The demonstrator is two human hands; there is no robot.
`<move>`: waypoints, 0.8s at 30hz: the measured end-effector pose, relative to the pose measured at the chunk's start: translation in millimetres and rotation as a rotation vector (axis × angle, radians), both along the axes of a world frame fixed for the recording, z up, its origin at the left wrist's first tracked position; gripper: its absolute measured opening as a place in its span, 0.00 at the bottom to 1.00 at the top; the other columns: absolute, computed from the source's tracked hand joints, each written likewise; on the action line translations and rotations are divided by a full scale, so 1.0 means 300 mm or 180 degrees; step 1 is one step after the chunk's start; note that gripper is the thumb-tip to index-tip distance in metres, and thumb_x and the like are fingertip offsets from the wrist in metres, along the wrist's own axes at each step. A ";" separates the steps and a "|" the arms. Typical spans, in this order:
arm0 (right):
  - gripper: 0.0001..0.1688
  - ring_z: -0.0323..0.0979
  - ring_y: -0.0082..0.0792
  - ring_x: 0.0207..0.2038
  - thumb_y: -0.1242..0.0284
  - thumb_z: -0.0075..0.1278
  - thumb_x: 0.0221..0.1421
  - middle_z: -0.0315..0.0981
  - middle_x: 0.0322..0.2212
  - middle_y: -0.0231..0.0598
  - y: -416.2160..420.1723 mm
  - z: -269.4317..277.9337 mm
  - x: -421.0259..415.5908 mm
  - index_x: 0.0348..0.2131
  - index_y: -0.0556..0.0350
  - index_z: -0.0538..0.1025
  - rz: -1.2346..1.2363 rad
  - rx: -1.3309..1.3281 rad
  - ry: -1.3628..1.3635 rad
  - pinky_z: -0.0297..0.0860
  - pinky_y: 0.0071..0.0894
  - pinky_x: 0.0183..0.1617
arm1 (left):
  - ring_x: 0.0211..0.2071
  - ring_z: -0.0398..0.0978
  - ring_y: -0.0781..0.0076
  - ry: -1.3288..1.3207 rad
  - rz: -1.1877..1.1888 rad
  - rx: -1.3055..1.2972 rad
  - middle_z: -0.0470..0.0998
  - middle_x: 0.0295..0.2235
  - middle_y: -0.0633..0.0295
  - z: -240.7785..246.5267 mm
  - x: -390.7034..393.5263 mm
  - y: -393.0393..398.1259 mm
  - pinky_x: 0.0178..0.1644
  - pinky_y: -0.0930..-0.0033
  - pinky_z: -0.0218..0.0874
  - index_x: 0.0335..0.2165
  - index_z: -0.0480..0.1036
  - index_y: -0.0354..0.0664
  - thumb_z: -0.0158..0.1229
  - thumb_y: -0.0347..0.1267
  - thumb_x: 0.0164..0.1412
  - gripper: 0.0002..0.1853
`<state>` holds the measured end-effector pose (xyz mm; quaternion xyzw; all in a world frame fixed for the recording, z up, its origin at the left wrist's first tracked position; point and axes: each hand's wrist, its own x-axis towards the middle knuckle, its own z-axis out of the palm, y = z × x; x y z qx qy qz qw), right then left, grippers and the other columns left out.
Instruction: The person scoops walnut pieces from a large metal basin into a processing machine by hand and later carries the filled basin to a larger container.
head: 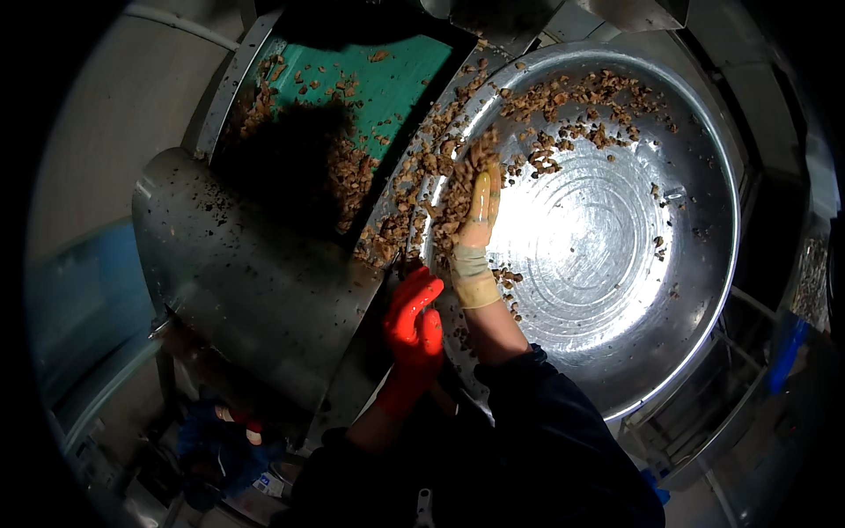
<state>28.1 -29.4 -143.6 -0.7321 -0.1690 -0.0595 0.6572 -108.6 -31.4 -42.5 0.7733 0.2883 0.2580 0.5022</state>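
A yellow rubber glove with a pale cuff covers my right hand [483, 214], held flat with fingers together against a heap of brown food-like chunks [455, 204] on the near-left wall of a large round steel basin [634, 264]. Some chunks by its fingertips look blurred. Just left of it, my left hand [416, 323] wears a wet red glove by the basin's left rim, thumb apart from the fingers, with nothing seen between them. More chunks lie along a steel ledge [403, 218] beside the rim and across the basin's far wall.
Left of the ledge, a green belt-like surface [370, 86] carries more chunks, partly in deep shadow. A curved steel cover [251, 277] flecked with bits stands nearer me. At lower left is another person [228, 449] in dark blue. A metal rack [700, 396] sits at lower right.
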 end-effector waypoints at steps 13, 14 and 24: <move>0.23 0.55 0.39 0.58 0.76 0.45 0.57 0.58 0.55 0.47 -0.034 0.258 0.297 0.52 0.61 0.65 0.0495 0.0862 0.0481 0.51 0.33 0.62 | 0.40 0.71 0.55 -0.0153 0.0184 -0.0024 0.74 0.38 0.47 -0.025 0.016 -0.021 0.45 0.61 0.62 0.34 0.72 0.31 0.44 0.27 0.55 0.12; 0.24 0.55 0.36 0.58 0.76 0.45 0.58 0.58 0.55 0.44 -0.149 0.131 0.338 0.53 0.62 0.64 0.0269 0.1221 0.0784 0.50 0.32 0.62 | 0.41 0.71 0.54 -0.0139 0.0252 -0.0083 0.74 0.38 0.47 -0.031 0.012 -0.028 0.46 0.60 0.61 0.33 0.72 0.32 0.44 0.28 0.55 0.12; 0.37 0.45 0.54 0.61 0.59 0.44 0.57 0.47 0.58 0.59 -1.619 -0.255 0.198 0.57 0.67 0.56 -0.2460 -0.5135 -0.0138 0.44 0.44 0.64 | 0.42 0.70 0.50 0.1411 0.0635 0.1215 0.74 0.39 0.48 -0.126 -0.056 -0.072 0.48 0.54 0.61 0.36 0.71 0.33 0.42 0.39 0.64 0.19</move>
